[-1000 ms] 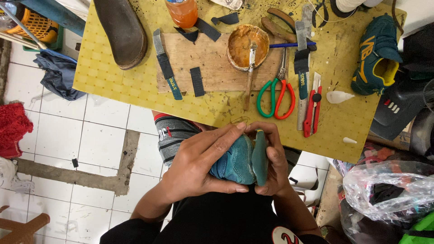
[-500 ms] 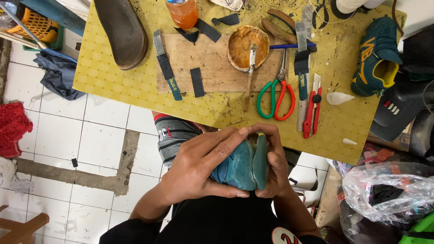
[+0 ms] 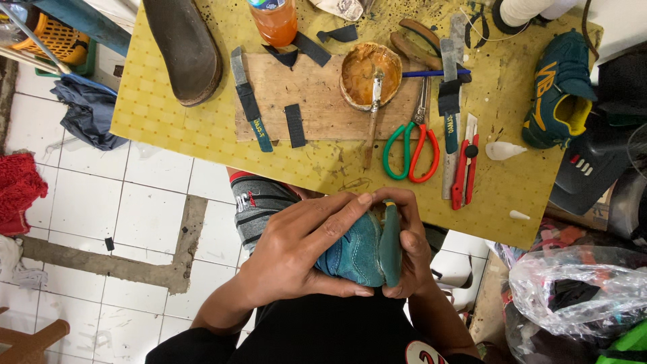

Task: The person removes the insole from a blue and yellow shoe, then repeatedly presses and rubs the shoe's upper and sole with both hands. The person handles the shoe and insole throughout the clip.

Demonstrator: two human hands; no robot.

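- A teal suede shoe is held in the lap, just below the near edge of the surface, between both hands.
- The left hand is wrapped over the shoe's side, fingers stretched across the top and thumb pressed underneath.
- The right hand is curled round the shoe's far edge, its fingers closed over the top so that the fingertips of both hands meet.
- Beyond the hands, green-and-red-handled scissors and a red utility knife are laid on the yellow surface, near each other.
- A wooden board is seen further back, with black strips lying on it.
- A bowl of brown glue is set on the board, a brush resting in it.
- At the far edge, a dark shoe sole and an orange bottle are found.
- A second teal shoe with yellow trim is placed at the right end of the surface.
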